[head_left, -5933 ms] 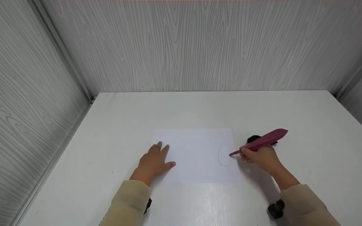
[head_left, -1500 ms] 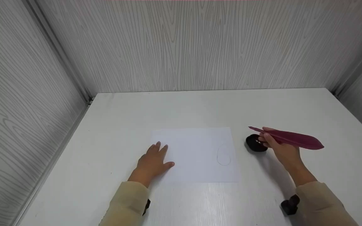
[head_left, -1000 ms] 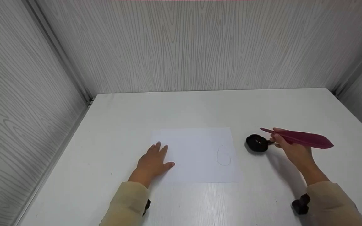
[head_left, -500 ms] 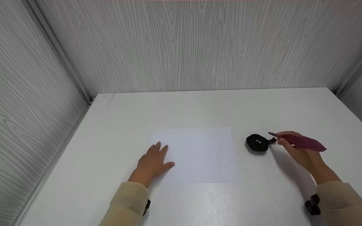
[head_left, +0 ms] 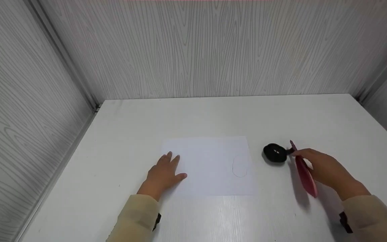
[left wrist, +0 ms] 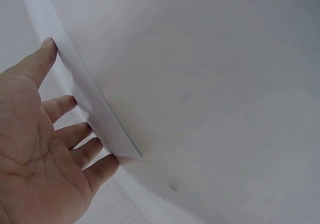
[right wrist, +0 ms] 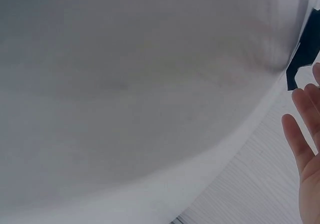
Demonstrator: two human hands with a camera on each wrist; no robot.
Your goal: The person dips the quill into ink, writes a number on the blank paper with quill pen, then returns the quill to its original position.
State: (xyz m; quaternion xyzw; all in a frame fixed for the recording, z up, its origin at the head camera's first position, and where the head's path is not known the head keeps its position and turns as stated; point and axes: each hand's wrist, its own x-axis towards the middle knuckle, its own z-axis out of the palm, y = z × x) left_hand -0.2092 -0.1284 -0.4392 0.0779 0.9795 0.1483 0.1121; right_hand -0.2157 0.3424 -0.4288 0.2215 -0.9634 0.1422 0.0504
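Observation:
My left hand (head_left: 162,175) lies spread on the left edge of a white sheet of paper (head_left: 210,168). The left wrist view shows that hand (left wrist: 55,149) with its fingers apart at the edge of the sheet. A thin oval line is drawn near the paper's right side. My right hand (head_left: 326,168) pinches a maroon feather pen (head_left: 306,178), its tip pointing away and its feather end towards me. Just left of the pen stands a small black pan-shaped dish (head_left: 274,153), its short handle close to my fingertips. In the right wrist view, my right hand (right wrist: 307,139) shows only partly.
Paper, dish and hands are all on a white tabletop (head_left: 193,117). A grey wood-grain panel (head_left: 193,50) rises behind it, and another panel (head_left: 22,117) stands along the left side.
My right hand has moved from the paper's drawn line rightwards past the black dish. The feather pen has swung from pointing left to pointing away. My left hand stays on the paper.

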